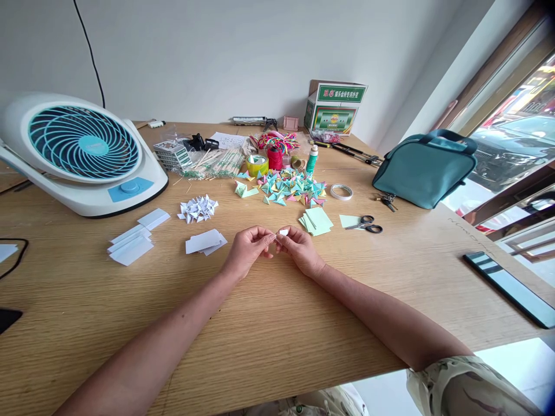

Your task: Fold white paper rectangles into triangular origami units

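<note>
Both hands meet over the middle of the wooden table (pixel 269 323). Between the fingertips is a small piece of white paper (pixel 283 232), mostly covered by the fingers. My left hand (pixel 250 248) pinches its left side, and my right hand (pixel 300 247) grips its right side with thumb and forefinger. Left of the hands lie some white paper slips (pixel 203 241), with a pile of small folded white paper pieces (pixel 198 208) behind them. Pale green paper squares (pixel 316 221) rest just beyond my right hand. Folded coloured paper pieces (pixel 290 186) are heaped farther back.
A fan (pixel 91 150) stands at the left, near more white paper strips (pixel 132 244). Scissors (pixel 368 224), a tape roll (pixel 341 192), a glue bottle (pixel 312 159), keys (pixel 385 200) and a teal bag (pixel 422 170) are to the right. A phone (pixel 511 289) lies near the right edge.
</note>
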